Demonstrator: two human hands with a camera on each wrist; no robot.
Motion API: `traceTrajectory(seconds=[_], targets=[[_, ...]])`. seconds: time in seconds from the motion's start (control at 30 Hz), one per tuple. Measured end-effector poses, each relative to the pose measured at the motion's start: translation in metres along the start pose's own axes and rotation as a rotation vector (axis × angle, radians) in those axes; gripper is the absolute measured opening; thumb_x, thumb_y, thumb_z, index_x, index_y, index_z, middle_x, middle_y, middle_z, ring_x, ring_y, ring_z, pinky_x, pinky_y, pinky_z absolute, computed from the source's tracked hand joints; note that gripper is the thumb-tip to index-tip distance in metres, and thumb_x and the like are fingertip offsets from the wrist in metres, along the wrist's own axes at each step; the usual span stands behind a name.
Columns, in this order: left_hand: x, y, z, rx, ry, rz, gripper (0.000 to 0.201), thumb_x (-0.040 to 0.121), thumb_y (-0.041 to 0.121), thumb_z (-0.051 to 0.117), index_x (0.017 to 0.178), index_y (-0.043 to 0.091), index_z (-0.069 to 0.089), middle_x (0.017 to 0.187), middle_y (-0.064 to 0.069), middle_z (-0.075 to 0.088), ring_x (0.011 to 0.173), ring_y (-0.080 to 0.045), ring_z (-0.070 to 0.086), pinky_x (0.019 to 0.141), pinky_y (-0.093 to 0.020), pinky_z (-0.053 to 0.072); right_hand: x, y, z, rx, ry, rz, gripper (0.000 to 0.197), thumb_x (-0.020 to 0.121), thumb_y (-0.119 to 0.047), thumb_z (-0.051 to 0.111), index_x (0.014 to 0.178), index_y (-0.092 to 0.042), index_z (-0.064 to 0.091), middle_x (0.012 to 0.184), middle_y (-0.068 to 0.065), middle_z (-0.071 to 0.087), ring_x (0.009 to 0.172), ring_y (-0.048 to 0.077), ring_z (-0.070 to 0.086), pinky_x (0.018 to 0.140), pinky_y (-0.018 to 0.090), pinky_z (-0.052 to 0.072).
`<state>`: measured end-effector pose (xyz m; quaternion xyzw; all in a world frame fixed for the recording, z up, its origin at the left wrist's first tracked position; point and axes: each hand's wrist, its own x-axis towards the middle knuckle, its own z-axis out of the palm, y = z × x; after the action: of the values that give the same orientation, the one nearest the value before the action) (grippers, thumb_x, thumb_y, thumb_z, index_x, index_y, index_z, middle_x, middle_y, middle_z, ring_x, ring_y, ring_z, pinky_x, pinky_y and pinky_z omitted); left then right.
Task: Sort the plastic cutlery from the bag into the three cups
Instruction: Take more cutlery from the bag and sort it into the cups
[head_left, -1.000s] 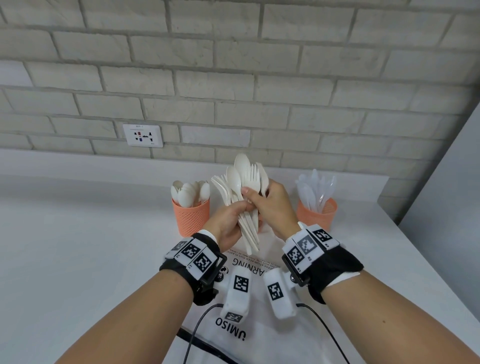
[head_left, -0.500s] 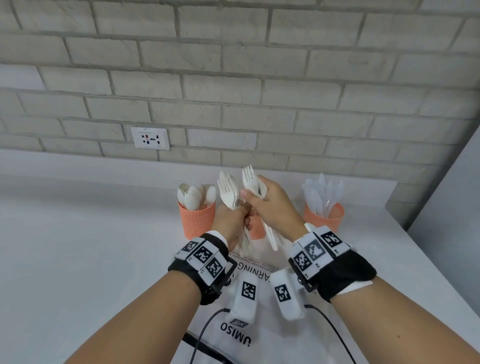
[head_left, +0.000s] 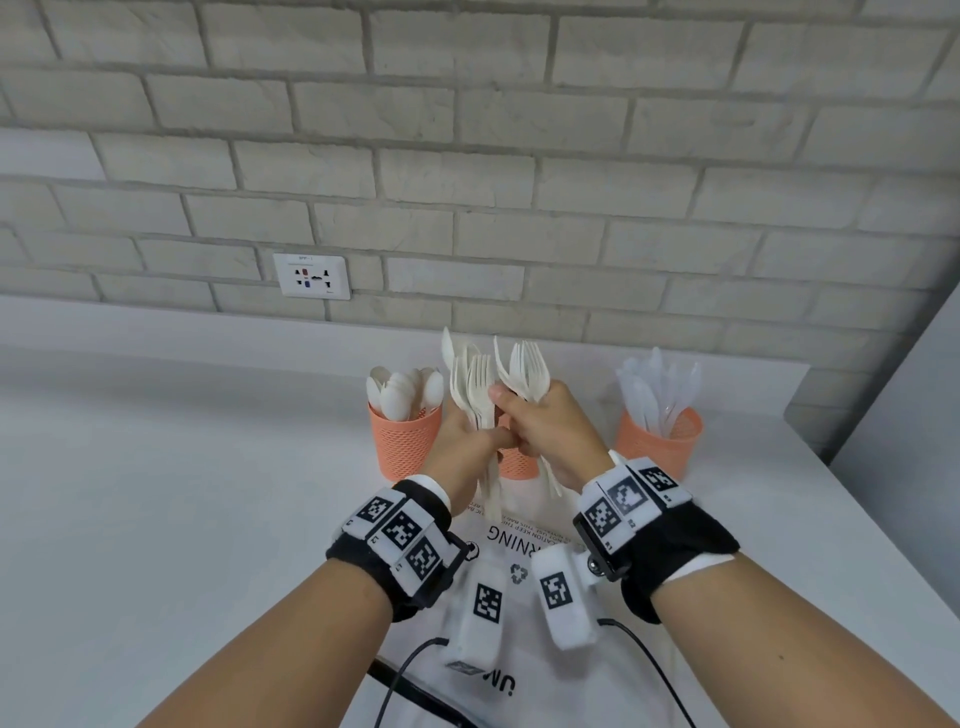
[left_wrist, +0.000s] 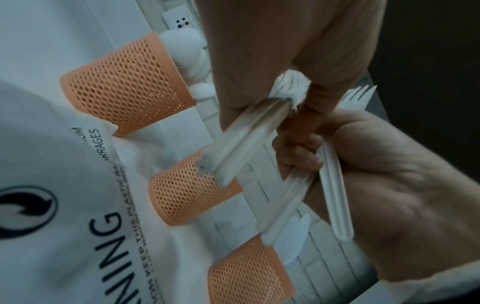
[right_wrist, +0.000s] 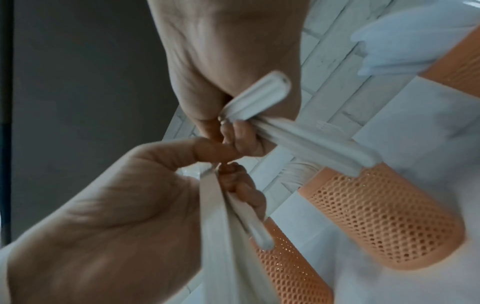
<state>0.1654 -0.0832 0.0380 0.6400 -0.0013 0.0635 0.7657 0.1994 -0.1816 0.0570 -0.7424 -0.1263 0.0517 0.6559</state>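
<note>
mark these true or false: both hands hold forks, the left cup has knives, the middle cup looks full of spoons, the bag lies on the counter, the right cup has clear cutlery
1. Both hands hold forks: true. The left hand and the right hand each grip a bunch of forks.
2. The left cup has knives: false, it holds spoons.
3. The middle cup is full of spoons: false, no spoons show in it; the hands hide its top.
4. The bag lies on the counter: true.
5. The right cup has clear cutlery: true.
</note>
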Motion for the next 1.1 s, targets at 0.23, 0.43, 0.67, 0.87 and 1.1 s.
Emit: traceTrajectory(seconds=[0.23,0.43,0.67,0.87,1.1], targets=[[0.0,0.005,-0.005,0.052,-0.094,-0.004,0.03,0.089,-0.012,0.039,0.112,0.0,0.053,0.077,-0.003,0.06,0.052,0.002,0.06,0.049,-0.013,0.045,0.001,0.005,0.006,0.021,-0.026,-0.021,0.007,0.08,-0.022,0.071,0.078,-0.017,0.068,0.052,-0.005,0.057,0.04,0.007,0.045,0.037,0.018,0.033],[0.001,0.0,-0.017,0.026,-0.152,-0.01,0.04,0.087,-0.005,0.053,0.124,0.009,0.049,0.095,-0.001,0.065,0.066,-0.001,0.063,0.054,-0.016,0.046,0.002,0.001,0.0,0.101,-0.11,0.049,0.012,0.081,-0.007,0.069,0.079,-0.017,0.063,0.064,0.0,0.055,0.043,0.002,0.047,0.037,0.014,0.031],[0.002,0.004,-0.029,-0.127,-0.238,-0.054,0.01,0.091,0.004,0.05,0.094,0.005,0.06,0.067,-0.003,0.068,0.063,-0.012,0.064,0.059,-0.019,0.05,0.008,0.009,0.0,0.22,-0.152,0.129,0.016,0.092,-0.016,0.057,0.084,-0.003,0.061,0.061,0.006,0.057,0.047,0.015,0.052,0.044,0.023,0.046],[0.016,0.003,-0.032,-0.302,-0.041,-0.155,0.017,0.093,0.005,0.048,0.078,0.011,0.049,0.06,0.003,0.044,0.047,-0.005,0.041,0.044,-0.016,0.037,0.024,0.003,-0.013,0.23,0.043,0.115,0.017,0.094,-0.013,0.052,0.093,0.002,0.061,0.067,0.008,0.066,0.059,0.015,0.066,0.061,0.029,0.057],[0.024,0.007,-0.038,-0.332,-0.002,-0.159,0.019,0.094,0.012,0.05,0.075,0.013,0.051,0.06,0.002,0.044,0.047,-0.006,0.042,0.044,-0.017,0.04,0.065,-0.027,-0.041,0.428,0.256,-0.067,0.012,0.097,-0.01,0.044,0.09,-0.008,0.053,0.076,0.008,0.06,0.048,0.006,0.05,0.047,0.017,0.044]])
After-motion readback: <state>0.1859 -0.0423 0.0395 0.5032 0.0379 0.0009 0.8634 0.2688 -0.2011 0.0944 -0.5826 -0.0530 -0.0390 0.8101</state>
